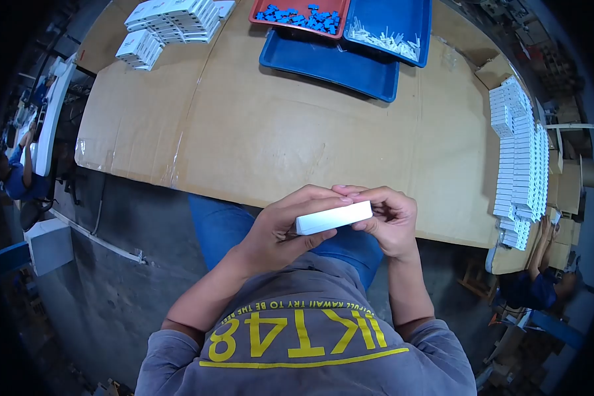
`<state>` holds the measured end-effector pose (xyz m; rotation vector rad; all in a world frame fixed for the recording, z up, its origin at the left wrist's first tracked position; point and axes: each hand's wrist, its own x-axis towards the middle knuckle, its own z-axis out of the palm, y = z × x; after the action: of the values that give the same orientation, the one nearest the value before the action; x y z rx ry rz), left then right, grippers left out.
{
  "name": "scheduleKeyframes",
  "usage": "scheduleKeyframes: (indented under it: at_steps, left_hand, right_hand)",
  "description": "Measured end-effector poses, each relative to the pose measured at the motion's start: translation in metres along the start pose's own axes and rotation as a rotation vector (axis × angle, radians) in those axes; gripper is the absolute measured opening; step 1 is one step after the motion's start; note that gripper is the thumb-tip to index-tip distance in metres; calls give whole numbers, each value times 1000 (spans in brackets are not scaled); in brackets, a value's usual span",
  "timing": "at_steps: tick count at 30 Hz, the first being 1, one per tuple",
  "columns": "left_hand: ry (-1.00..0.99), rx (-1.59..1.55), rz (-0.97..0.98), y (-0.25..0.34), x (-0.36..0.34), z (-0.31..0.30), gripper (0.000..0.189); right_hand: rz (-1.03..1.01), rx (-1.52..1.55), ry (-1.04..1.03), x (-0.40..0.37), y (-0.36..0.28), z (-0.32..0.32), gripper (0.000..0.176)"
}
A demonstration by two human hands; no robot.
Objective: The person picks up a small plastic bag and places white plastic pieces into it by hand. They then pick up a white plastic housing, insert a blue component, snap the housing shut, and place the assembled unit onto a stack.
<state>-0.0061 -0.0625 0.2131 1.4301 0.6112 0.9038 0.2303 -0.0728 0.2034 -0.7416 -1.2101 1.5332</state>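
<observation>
A small white rectangular plastic piece (334,217) is held between both hands, just in front of the table's near edge and above my lap. My left hand (280,224) is closed round its left end, thumb below and fingers along the top. On the other end, my right hand (387,216) grips with thumb and bent fingers. The fingertips of both hands meet along the upper edge. One smooth narrow side of the piece faces me; its far side is hidden.
On the cardboard-covered table (277,132) stand a red tray (261,20) of blue parts, a blue tray (426,39) of small white pieces and another blue tray (330,69). White stacks (171,20) rise at back left, more stacks (521,165) at right. People work on both sides.
</observation>
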Motion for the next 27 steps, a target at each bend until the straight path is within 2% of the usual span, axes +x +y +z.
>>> scheduleKeyframes:
  at_steps: [3, 6, 7, 10, 11, 13, 14, 16, 17, 18, 20, 23, 27]
  left_hand:
    - [44, 26, 15, 1, 6, 3, 41]
    - [90, 81, -107, 0, 10, 1, 45]
    - [76, 240, -77, -1, 14, -4, 48]
    - [237, -155, -247, 7, 12, 3, 46]
    - [274, -188, -220, 4, 10, 3, 45]
    - [341, -259, -163, -11, 8, 1, 41]
    - [333, -184, -160, -15, 8, -1, 40]
    - [318, -33, -154, -16, 7, -7, 39]
    - [265, 160, -35, -14, 10, -11, 39]
    - [231, 190, -49, -12, 10, -12, 39]
    - [168, 248, -84, -9, 8, -13, 40]
    - [322, -31, -182, -5, 6, -5, 39]
    - [326, -174, -145, -19, -3, -3, 37]
  right_hand:
    - [71, -5, 20, 3, 2, -6, 32]
    - [55, -100, 45, 10, 3, -7, 29]
    - [115, -97, 76, 8, 4, -7, 28]
    - [18, -109, 155, 4, 20, -15, 28]
    - [-17, -62, 170, 3, 28, -19, 32]
    - [55, 58, 206, 0, 31, -15, 36]
    - [92, 118, 224, 0, 33, -13, 38]
    - [103, -22, 199, 6, 31, -9, 46]
    - [102, -116, 188, 8, 27, -5, 46]
    - [102, -210, 178, 11, 21, 0, 47]
    - [105, -196, 127, 12, 19, 3, 42]
    - [80, -182, 69, 10, 26, -2, 35]
    - [21, -110, 99, 11, 29, 6, 31]
